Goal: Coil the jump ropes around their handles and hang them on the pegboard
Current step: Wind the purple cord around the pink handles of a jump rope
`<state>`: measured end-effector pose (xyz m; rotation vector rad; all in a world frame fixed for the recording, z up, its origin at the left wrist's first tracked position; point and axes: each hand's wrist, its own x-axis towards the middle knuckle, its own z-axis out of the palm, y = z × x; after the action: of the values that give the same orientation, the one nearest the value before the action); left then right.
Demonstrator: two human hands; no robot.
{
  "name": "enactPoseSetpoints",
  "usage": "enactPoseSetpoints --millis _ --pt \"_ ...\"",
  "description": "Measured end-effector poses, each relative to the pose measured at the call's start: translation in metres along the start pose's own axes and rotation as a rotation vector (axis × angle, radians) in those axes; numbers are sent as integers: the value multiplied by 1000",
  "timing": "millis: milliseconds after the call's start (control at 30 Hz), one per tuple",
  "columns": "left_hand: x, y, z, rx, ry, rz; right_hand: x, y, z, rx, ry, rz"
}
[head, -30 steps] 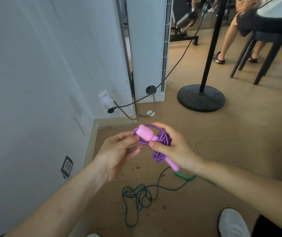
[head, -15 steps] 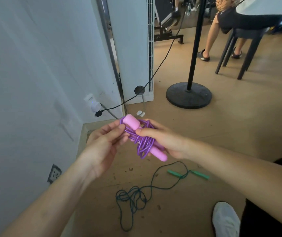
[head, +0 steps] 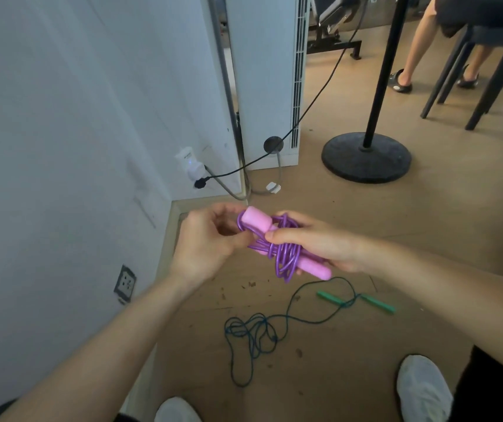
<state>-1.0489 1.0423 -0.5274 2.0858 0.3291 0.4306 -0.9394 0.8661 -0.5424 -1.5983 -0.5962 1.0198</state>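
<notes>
Our right grip (head: 320, 243) is clamped on the purple jump rope (head: 286, 254). The thumb lies across the top of the coil and the fingers curl underneath, holding cord and pink handles (head: 256, 221) together in one bundle. Our left grip (head: 204, 242) is closed too: its fingers are curled inward, and thumb and fingertips pinch a loop of the purple cord just beside the far-left handle end. The two grips almost meet, with the bundle between them.

The purple rope is held in the air above the wooden floor (head: 427, 239), near the corner where the white wall (head: 61, 147) ends. Its glossy cord is wound in several turns around the middle of the handles. The turns are loose and uneven, and a few loops sag below the bundle. One pink end sticks out to the far left of the coil and another to the near right, past the heel of our right grip.

Nearer to us, the green jump rope (head: 253, 333) lies on the floor. Its thin dark cord is in a loose tangle, and its two green handles (head: 331, 298) lie to the right, close to each other. Our white shoes (head: 423, 388) stand at the near edge, and a black stand base (head: 366, 159) sits on the floor at the far right.
</notes>
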Motion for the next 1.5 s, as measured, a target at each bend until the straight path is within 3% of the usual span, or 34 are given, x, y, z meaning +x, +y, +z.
enactPoseSetpoints --millis 133,267,433,600,767,1000,1133,1367,1433,1500 --pt "-2 -2 -9 374 46 291 -1 1 0 2 -35 57" --pt "-4 -3 -10 581 -81 645 3 1 2 25 -99 113" --pt "-5 -6 -12 683 -37 706 10 2 7 54 -104 102" --pt "-7 -3 -13 636 2 635 13 2 7 52 -62 55" --pt "-10 2 -13 399 66 457 13 4 5 29 -76 39" --pt "-5 2 -9 246 197 311 12 0 11 172 41 -29" --pt "-5 5 -5 172 77 152 9 2 7 211 172 -72" --pt "0 5 -4 -273 120 -215 4 6 7 -1 297 -252" --pt "0 2 -2 -270 56 -290 3 6 6 -66 331 -285" --pt "-3 3 3 -212 -34 -257 4 7 6 -48 376 -287"
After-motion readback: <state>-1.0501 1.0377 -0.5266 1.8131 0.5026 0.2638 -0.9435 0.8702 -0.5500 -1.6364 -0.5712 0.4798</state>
